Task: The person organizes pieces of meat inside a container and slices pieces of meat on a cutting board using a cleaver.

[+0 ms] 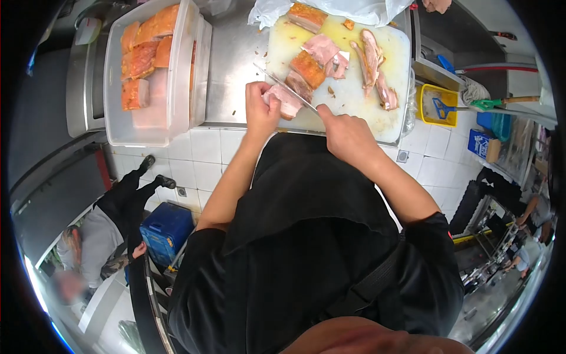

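Observation:
My right hand (350, 137) is closed round the handle of a knife (293, 93), whose long blade points up and left. My left hand (260, 112) grips a pale piece of roast pork belly (285, 104) at the near left edge of the white cutting board (365, 121). The blade lies between this piece and a crisp-skinned pork chunk (308, 69) behind it. Sliced pork (322, 48) rests just beyond. Bony pork strips (370, 56) lie at the board's right, and another pork block (306, 17) sits at the far edge.
A clear plastic tub (180, 118) of roast pork pieces (143, 57) stands left on the steel counter (230, 76). Plastic wrap (354, 7) lies behind the board. A yellow bucket (437, 106) is right, a blue bin (167, 229) lower left. Another person (105, 236) is at left.

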`<state>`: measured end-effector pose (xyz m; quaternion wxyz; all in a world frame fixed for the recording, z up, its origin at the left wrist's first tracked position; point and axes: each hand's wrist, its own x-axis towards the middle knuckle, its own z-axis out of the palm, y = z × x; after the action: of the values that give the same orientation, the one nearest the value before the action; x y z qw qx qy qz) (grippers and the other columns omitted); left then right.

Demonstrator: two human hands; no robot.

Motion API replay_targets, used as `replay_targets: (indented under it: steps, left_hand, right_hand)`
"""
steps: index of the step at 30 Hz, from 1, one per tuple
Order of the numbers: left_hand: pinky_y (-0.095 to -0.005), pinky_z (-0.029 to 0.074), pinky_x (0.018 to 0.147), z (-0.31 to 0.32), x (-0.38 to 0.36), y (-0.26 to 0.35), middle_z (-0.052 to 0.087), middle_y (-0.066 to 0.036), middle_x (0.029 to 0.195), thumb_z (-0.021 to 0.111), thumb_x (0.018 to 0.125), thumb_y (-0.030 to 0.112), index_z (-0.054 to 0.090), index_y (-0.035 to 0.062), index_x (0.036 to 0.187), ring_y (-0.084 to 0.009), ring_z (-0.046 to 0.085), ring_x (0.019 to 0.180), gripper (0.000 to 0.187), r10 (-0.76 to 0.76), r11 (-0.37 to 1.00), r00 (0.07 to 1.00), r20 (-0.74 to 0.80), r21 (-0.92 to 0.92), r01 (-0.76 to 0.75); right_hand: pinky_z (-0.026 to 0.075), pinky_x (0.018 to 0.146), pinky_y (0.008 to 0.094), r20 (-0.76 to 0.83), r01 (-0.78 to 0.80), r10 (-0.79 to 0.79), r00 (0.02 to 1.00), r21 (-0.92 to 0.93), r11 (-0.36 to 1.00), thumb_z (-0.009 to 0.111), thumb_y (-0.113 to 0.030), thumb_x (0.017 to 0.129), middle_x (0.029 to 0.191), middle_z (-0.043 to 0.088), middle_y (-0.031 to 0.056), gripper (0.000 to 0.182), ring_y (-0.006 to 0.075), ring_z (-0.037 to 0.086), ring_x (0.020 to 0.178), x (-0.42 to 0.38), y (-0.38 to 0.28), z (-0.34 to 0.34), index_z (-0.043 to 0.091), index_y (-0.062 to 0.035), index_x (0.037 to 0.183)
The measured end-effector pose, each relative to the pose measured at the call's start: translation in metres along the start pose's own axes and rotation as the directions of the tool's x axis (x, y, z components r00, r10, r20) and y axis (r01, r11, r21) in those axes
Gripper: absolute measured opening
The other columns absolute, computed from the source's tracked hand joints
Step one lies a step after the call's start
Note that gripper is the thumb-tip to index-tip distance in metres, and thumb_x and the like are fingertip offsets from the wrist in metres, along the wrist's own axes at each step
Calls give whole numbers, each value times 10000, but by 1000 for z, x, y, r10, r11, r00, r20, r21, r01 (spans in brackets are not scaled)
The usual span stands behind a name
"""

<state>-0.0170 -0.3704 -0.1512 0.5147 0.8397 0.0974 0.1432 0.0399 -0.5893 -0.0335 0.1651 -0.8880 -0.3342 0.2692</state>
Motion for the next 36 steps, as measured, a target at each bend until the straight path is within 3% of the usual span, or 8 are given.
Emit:
replay_targets:
  steps: [2, 4, 6, 11, 17, 29, 32, 36]
  left_hand:
    - [-450, 395, 969, 16, -13, 27, 503, -209, 1107, 599, 818, 59, 501, -42, 1124, -368, 479, 1078, 336, -120, 979, 965, -231, 135, 154]
    - [-496, 334, 1018, 28, -15, 36, 478, -210, 1163, 610, 812, 74, 499, -39, 1140, -389, 419, 1146, 364, -146, 975, 957, -252, 125, 182]
    - [-519, 316, 1022, 35, -11, 25, 467, -212, 1184, 600, 804, 75, 501, -31, 1163, -398, 404, 1151, 387, 16, 971, 962, -273, 233, 50]
    - [-515, 330, 1018, 36, -11, 19, 459, -220, 1176, 606, 800, 101, 510, -7, 1163, -402, 413, 1146, 391, 26, 949, 971, -236, 311, 50]
    - [-516, 343, 1004, 36, -12, 16, 460, -217, 1165, 611, 771, 105, 543, 0, 1094, -403, 421, 1133, 347, 40, 929, 971, -235, 366, 50]
    - [-511, 366, 970, 38, -11, 14, 471, -202, 1107, 599, 724, 69, 550, 20, 1044, -398, 426, 1086, 327, 59, 944, 958, -282, 328, 39]
    - [-502, 374, 970, 34, -17, 11, 473, -199, 1102, 602, 721, 58, 540, 23, 1042, -399, 439, 1090, 329, 42, 958, 967, -252, 283, 33]
    - [-486, 379, 977, 33, -17, 12, 474, -197, 1097, 608, 725, 51, 530, 26, 1036, -387, 458, 1090, 321, 71, 965, 965, -253, 261, -3]
  right_hand:
    - [526, 629, 530, -3, 4, -4, 1000, -1, 1000, 536, -41, 840, 715, 677, 214, 342, 416, 685, 699, -1, 3, 2, 487, -42, 1178]
    - [499, 570, 537, -31, 49, -48, 998, 14, 999, 535, -17, 835, 656, 645, 205, 364, 426, 655, 646, -3, 5, 8, 481, -32, 1195]
    - [516, 593, 528, 10, 44, -44, 999, -27, 999, 534, -30, 842, 684, 661, 210, 349, 414, 674, 672, -2, 4, 0, 482, -33, 1187]
    - [531, 613, 520, 80, 23, -17, 997, -70, 997, 531, -45, 849, 714, 678, 211, 341, 403, 690, 690, 0, 2, -11, 484, -25, 1186]
    - [501, 578, 537, -28, 110, -110, 994, 10, 994, 520, -24, 832, 689, 654, 219, 355, 428, 660, 659, 25, 10, 16, 461, -26, 1182]
    - [531, 661, 536, 37, 133, -136, 990, 69, 989, 522, -55, 862, 807, 692, 231, 329, 415, 698, 785, 35, 21, 6, 488, 0, 1185]
    - [517, 669, 539, 206, 70, -83, 975, 71, 995, 520, -13, 834, 818, 670, 254, 474, 447, 665, 785, 27, 31, 9, 463, 23, 1303]
    - [530, 693, 537, 118, 138, -151, 981, 113, 984, 528, -9, 836, 857, 686, 250, 446, 441, 680, 823, 47, 31, 15, 469, 14, 1277]
